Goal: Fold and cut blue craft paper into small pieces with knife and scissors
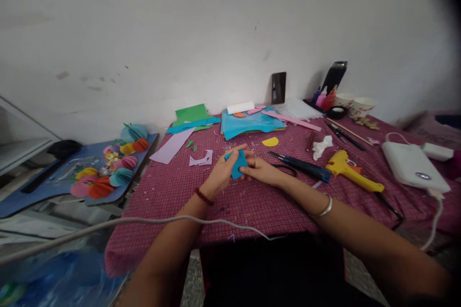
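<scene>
Between my two hands is a small piece of blue paper, held above the red checked cloth. My left hand grips its left side, thumb on top. The fingers of my right hand pinch its lower right edge. A yellow paper half-round lies just beyond my right hand. Left of my hands is a lilac paper offcut with a curved cut-out. Close to my right forearm rests a blue-handled tool, perhaps a hair straightener or cutter.
Coloured sheets lie near the wall, beside a leaning phone. To the right are a yellow glue gun, a white power bank and paper cups. A white cable crosses in front. Paper pumpkins sit on the left table.
</scene>
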`<state>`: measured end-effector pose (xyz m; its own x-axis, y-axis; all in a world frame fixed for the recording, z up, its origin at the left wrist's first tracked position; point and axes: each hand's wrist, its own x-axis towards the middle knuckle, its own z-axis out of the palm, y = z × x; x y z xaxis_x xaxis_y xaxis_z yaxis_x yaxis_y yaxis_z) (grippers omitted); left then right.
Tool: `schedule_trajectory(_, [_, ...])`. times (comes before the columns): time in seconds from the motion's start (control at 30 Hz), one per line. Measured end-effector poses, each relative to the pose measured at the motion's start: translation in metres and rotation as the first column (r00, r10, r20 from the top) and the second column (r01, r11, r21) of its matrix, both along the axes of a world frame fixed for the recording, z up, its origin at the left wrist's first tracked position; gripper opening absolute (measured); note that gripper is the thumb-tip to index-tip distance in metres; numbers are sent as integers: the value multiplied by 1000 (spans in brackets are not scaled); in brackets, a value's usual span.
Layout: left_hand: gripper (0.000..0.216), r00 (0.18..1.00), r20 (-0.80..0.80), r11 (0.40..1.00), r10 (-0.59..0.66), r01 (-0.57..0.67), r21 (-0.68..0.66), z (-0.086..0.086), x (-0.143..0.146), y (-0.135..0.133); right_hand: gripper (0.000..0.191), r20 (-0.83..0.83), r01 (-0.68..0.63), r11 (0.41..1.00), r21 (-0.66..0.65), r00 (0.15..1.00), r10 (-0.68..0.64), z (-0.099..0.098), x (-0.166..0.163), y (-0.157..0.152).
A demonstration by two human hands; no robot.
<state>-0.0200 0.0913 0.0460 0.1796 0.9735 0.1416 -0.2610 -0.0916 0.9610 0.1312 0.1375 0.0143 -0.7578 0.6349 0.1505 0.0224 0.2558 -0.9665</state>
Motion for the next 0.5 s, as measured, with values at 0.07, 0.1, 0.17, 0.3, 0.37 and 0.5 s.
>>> schedule_trajectory(0.07, [47,995,99,1000,18,-16,-20,3,-1,-1,50,11,-23,999,26,1000,23,6,3,-3])
schedule_trajectory(0.1, [48,991,131,999,21,-17,-29,4,-1,-1,51,3,-42,999,29,999,42,9,3,-4])
schedule_trajectory(0.17, [48,985,173,999,7,2,-48,5,-2,-1,53,-13,-58,998,21,998,58,11,4,-6])
schedule_trajectory(0.3, [47,972,230,996,-38,57,-74,2,2,-2,57,-14,13,1000,-18,1000,-13,5,1,-5])
schedule_trajectory(0.37, [47,970,235,994,-66,84,-69,0,6,-3,57,-22,40,998,-46,999,-41,0,-1,-3])
schedule_trajectory(0.5, [39,971,236,998,-35,45,-39,-7,17,-3,56,-41,61,996,-69,997,-64,-4,-3,-2])
